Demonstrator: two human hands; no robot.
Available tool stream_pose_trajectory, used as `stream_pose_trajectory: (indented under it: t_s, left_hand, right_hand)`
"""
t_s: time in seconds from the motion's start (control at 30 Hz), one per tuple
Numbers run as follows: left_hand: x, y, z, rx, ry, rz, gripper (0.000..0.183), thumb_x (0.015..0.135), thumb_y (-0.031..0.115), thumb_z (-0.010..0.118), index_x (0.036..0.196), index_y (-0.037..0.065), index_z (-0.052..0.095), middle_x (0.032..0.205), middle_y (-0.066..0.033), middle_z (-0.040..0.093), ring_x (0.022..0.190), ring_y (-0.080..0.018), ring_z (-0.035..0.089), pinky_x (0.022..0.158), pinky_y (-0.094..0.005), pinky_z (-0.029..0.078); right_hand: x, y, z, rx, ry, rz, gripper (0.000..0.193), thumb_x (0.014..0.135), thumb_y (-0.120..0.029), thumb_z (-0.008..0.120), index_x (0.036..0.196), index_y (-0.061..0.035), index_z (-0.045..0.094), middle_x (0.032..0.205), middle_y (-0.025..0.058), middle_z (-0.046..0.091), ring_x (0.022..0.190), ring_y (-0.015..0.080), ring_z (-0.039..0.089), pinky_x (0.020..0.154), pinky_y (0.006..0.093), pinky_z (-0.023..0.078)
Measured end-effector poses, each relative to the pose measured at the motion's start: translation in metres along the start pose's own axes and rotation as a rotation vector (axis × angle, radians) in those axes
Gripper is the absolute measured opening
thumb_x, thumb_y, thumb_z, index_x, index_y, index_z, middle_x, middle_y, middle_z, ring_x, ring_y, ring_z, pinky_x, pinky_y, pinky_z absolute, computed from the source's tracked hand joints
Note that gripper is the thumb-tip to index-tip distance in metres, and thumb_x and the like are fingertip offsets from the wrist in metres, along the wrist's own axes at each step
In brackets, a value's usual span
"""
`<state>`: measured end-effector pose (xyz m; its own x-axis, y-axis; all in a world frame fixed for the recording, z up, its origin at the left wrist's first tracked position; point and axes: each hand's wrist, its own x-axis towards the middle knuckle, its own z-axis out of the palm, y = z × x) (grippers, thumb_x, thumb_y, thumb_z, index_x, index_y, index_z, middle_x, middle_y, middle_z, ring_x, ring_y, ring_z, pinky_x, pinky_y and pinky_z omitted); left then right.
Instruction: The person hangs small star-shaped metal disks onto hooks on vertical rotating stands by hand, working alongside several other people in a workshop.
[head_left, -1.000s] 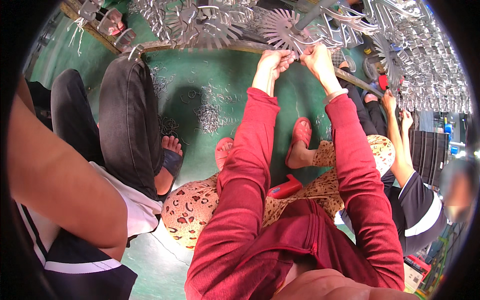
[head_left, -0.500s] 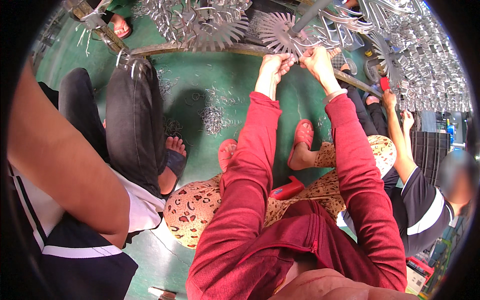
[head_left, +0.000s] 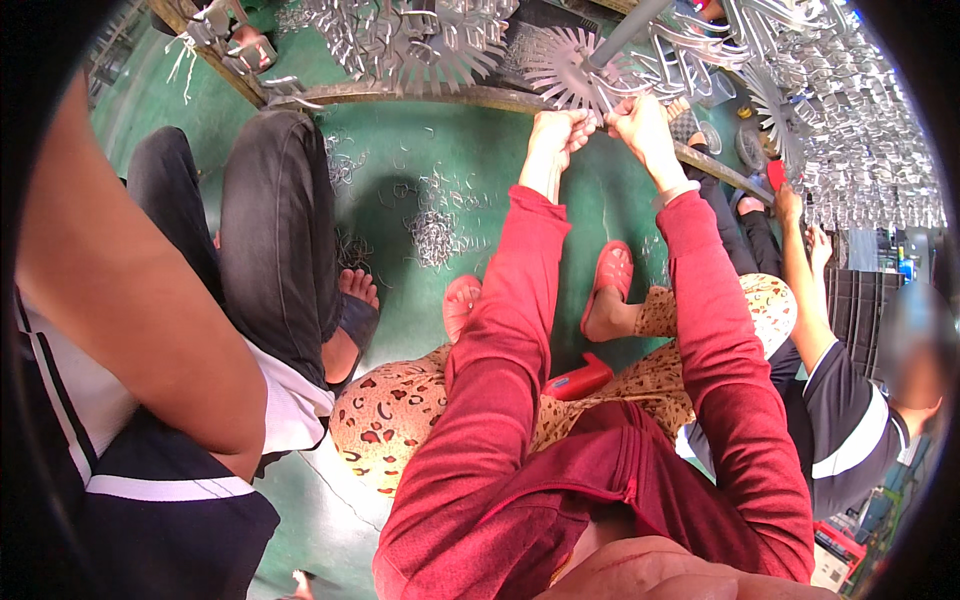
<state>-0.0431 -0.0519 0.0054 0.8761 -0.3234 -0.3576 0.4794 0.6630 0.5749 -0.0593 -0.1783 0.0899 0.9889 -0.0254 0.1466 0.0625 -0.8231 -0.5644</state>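
Observation:
Both my hands are raised at the lower rim of a slotted metal disc (head_left: 556, 72) with radiating fins. My left hand (head_left: 560, 134) is closed, thumb against fingers; whatever it may pinch is too small to name. Just to its right, my right hand (head_left: 642, 126) is closed in a similar pinch, its fingertips near the disc's fins and apart from the left hand. Fingers and glare hide any small piece there. A grey rod (head_left: 630, 32) rises from the disc's centre.
A metal frame bar (head_left: 400, 93) runs below the disc. Bent metal pieces hang densely at right (head_left: 865, 120) and upper left (head_left: 410, 45). Small metal bits (head_left: 433, 238) litter the green floor. A red object (head_left: 583, 378) lies by my lap. Co-workers sit close on both sides.
My hands stay by the disc, with slightly more space between their fingertips. At the left, the hanging metal pieces beside the co-worker's knee have shifted. The whole view has moved slightly.

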Motion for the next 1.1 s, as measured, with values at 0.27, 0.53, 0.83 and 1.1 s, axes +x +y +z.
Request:
stream_pose_trajectory:
  t_s: [0.27, 0.53, 0.83, 1.1]
  left_hand:
    - [0.001, 0.002, 0.000, -0.004, -0.003, 0.021, 0.014, 0.085, 0.013, 0.058, 0.084, 0.001, 0.065, 0.073, -0.0052, 0.066, 0.058, -0.0095, 0.060, 0.049, -0.0206, 0.046]
    - [0.002, 0.009, -0.006, 0.033, -0.018, -0.031, 0.014, 0.088, 0.016, 0.054, 0.089, 0.005, 0.062, 0.081, -0.0046, 0.066, 0.065, -0.0108, 0.059, 0.057, -0.0298, 0.045]
    - [0.006, 0.014, -0.014, 0.062, -0.015, -0.082, 0.013, 0.087, 0.019, 0.055, 0.090, 0.008, 0.061, 0.076, -0.0034, 0.064, 0.066, -0.0134, 0.059, 0.060, -0.0321, 0.044]
    - [0.004, 0.015, -0.024, 0.100, -0.115, -0.139, 0.010, 0.086, 0.023, 0.057, 0.085, 0.014, 0.059, 0.071, -0.0007, 0.062, 0.061, -0.0123, 0.055, 0.057, -0.0338, 0.041]
  right_hand:
    - [-0.019, 0.006, 0.024, -0.188, 0.300, -0.174, 0.020, 0.078, -0.018, 0.065, 0.084, 0.0016, 0.064, 0.072, 0.0185, 0.063, 0.069, 0.0321, 0.063, 0.066, 0.0394, 0.049]
    - [-0.021, -0.004, 0.029, 0.092, 0.283, -0.072, 0.026, 0.080, -0.017, 0.064, 0.094, 0.0049, 0.064, 0.078, 0.0191, 0.065, 0.069, 0.0274, 0.065, 0.063, 0.0336, 0.051]
    - [-0.047, -0.049, -0.005, 0.628, 0.380, 0.153, 0.039, 0.081, -0.014, 0.066, 0.116, -0.0001, 0.056, 0.063, 0.0051, 0.061, 0.047, 0.0064, 0.052, 0.042, 0.0225, 0.041]
    - [-0.034, -0.059, -0.026, 0.551, 0.340, -0.014, 0.020, 0.084, -0.015, 0.060, 0.097, -0.0016, 0.064, 0.056, 0.0086, 0.058, 0.048, 0.0106, 0.055, 0.046, 0.0279, 0.044]
